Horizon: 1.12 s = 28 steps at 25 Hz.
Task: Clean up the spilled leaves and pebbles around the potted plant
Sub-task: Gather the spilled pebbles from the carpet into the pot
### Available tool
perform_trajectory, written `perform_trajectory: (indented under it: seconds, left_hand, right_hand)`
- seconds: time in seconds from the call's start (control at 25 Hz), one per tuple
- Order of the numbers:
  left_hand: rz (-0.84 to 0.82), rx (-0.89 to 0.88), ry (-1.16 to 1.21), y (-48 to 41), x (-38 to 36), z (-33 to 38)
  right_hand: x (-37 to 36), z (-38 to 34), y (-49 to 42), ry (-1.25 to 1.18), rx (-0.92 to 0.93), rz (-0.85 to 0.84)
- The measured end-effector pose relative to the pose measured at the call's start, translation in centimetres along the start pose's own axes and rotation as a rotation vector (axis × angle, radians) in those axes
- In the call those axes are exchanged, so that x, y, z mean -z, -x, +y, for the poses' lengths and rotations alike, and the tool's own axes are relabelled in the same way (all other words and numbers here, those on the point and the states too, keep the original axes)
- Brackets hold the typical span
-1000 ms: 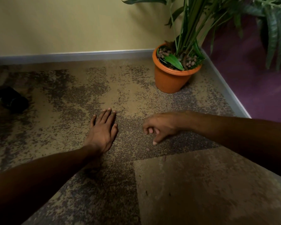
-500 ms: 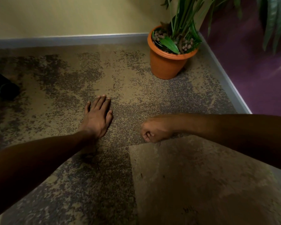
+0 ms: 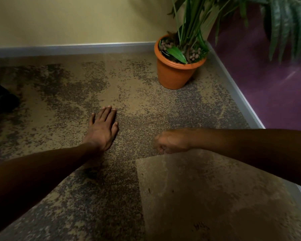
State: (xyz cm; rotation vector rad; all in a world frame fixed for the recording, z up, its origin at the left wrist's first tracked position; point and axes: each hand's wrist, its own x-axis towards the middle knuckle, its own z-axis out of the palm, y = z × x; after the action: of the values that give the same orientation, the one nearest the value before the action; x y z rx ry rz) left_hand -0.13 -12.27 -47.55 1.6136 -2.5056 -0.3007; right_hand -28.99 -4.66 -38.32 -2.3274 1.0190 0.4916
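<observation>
An orange plant pot (image 3: 172, 73) stands in the corner of the carpet, filled with brown pebbles (image 3: 194, 55); a loose green leaf (image 3: 176, 53) lies on top of them. My left hand (image 3: 102, 131) rests flat on the speckled carpet, fingers together, holding nothing. To its right, my right hand (image 3: 172, 140) is curled into a fist just above the carpet, in front of the pot; it closed over a small pebble, which is hidden inside. Two tiny dark specks (image 3: 149, 189) lie on the plain carpet tile near me.
A yellow wall runs along the back and a purple wall along the right, both with a grey baseboard (image 3: 241, 94). A dark object (image 3: 2, 99) lies on the carpet at the far left. Long plant leaves (image 3: 285, 23) hang over the upper right.
My right hand's fingers, pinching at a small pebble on the carpet a second ago, have curled into a fist. My left hand stays flat. The view has shifted slightly.
</observation>
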Motion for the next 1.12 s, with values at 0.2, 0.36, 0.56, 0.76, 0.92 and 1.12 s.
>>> perform_trajectory:
  seconds: [0.2,0.36,0.56,0.76,0.92,1.12]
  left_hand:
    - [0.016,-0.003,0.002,0.0,-0.2,-0.1]
    - [0.016,-0.004,0.008,-0.1,-0.4,-0.3]
    - [0.034,0.003,0.007,-0.1,-0.6,-0.3]
    - [0.040,0.007,-0.002,-0.3,-1.0,-0.5]
    - [0.048,0.017,-0.009,-0.3,-1.2,-0.6]
    - [0.060,0.011,-0.032,-0.2,-1.1,-0.6]
  right_hand:
    - [3.0,3.0,-0.1,-0.151,-0.236,0.195]
    - [3.9,4.7,-0.4,-0.238,-0.271,0.313]
    - [3.6,4.7,-0.7,-0.198,-0.287,0.295]
    - [6.0,4.6,-0.7,-0.106,-0.348,0.483]
    - [10.0,5.6,0.0,0.034,-0.315,0.757]
    - [14.8,7.2,0.6,0.148,-0.394,1.071]
